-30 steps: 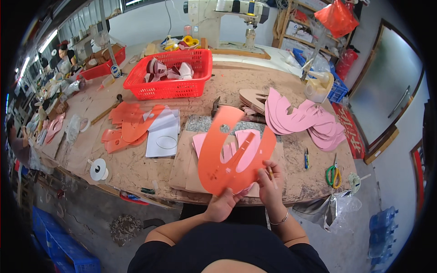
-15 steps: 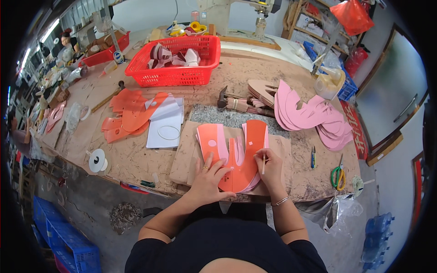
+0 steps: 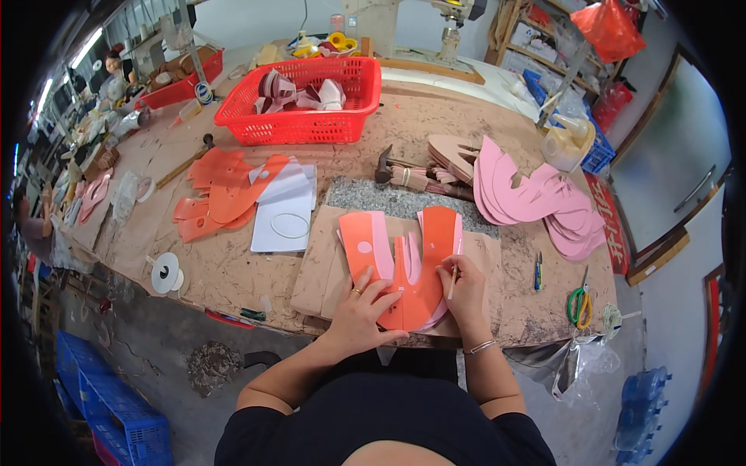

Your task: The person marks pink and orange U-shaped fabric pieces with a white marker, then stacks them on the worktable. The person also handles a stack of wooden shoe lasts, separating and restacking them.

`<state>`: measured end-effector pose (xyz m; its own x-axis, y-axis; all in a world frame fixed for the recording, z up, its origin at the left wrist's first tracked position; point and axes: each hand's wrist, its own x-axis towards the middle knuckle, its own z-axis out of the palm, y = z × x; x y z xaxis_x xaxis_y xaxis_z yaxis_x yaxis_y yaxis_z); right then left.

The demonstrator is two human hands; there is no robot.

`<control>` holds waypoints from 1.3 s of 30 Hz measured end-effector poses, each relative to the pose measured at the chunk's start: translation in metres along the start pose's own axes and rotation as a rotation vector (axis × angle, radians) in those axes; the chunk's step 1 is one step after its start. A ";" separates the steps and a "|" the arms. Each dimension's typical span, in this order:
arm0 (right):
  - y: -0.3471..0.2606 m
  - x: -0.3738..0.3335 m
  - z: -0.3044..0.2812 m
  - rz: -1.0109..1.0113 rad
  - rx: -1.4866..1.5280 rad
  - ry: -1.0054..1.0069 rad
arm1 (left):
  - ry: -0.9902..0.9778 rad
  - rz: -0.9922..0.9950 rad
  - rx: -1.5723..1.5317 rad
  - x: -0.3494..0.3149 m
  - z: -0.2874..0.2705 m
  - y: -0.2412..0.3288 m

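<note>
An orange U-shaped template [image 3: 440, 241] with small cut-outs lies over a stack of pink U-shaped pieces [image 3: 381, 233], whose edges show along its sides. My left hand [image 3: 357, 320] lies on the template's left and middle part with the fingers spread. A slim, pen-like stick [image 3: 453, 281] stands nearly upright in the pinch of my right hand [image 3: 468, 297], at the template's right edge. Whether its tip touches the pink is too small to tell. Under the stack is a brown board [image 3: 318, 272].
Beyond the board lies a speckled slab [image 3: 365, 198], with a hammer [image 3: 384, 165] behind it. Pink cut pieces [image 3: 528, 194] spread to the right, near green-and-yellow scissors [image 3: 579, 305]. At left are orange templates [image 3: 225, 194], white paper [image 3: 273, 225] and a spool [image 3: 165, 273]; a red basket [image 3: 303, 128] stands behind.
The whole view has shifted slightly. My right hand with the pen-like stick has moved a little up along the template's right edge. My left hand still lies on the template.
</note>
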<state>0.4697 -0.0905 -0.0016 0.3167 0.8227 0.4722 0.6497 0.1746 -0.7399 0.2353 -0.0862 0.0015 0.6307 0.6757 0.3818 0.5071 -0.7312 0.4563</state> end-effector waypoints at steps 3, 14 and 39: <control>0.001 0.000 0.000 -0.053 -0.066 0.014 | 0.009 0.005 0.020 0.000 -0.001 0.003; -0.019 0.025 -0.013 -0.223 -0.078 0.057 | 0.014 0.014 0.026 -0.003 0.004 0.000; -0.052 0.052 0.080 -0.084 0.170 -0.477 | 0.124 0.050 0.051 0.000 0.010 -0.002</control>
<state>0.3971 -0.0133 0.0234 -0.1086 0.9505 0.2912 0.5256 0.3035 -0.7948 0.2397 -0.0859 -0.0075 0.5802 0.6426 0.5005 0.5081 -0.7658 0.3942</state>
